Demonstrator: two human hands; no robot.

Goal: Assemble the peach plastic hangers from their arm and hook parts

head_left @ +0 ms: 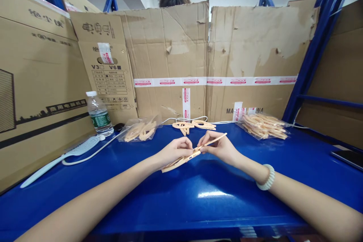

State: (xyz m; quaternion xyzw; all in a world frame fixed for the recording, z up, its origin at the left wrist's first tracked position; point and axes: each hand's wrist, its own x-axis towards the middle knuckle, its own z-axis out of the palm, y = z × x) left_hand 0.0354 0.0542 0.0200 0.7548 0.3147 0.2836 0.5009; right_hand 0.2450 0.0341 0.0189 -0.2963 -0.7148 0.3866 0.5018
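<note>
Both hands meet above the middle of the blue table (pixel 170 204), at work on 1 peach plastic hanger (pixel 173 166), apparently a folding kind. It slants between them: the wider end lies low under the left hand (pixel 178 150), and a slim arm (pixel 220 138) of it runs up past the fingers of the right hand (pixel 222 151).

The left fingers are curled in, thumb against them, pinching the hanger near its middle. The right thumb and forefinger pinch it just beside that spot, the other fingers bent behind the slim arm. The fingers cover much of the joint area, so I cannot tell whether the parts are locked, loose or merely touching.

The step in hand looks like fine adjustment at that middle section, with both hands sharing the load. As I judge it, the next move calls for a steady left pinch as an anchor and small, controlled pressure or turning from the right, without bending the slim arm.

Beyond the hands lie 2 loose hangers (pixel 204 124), near each other. A clear bag of peach pieces (pixel 141 130) sits to the left, and a fuller bag (pixel 263 125) to the right, both apart from the hands.
</note>
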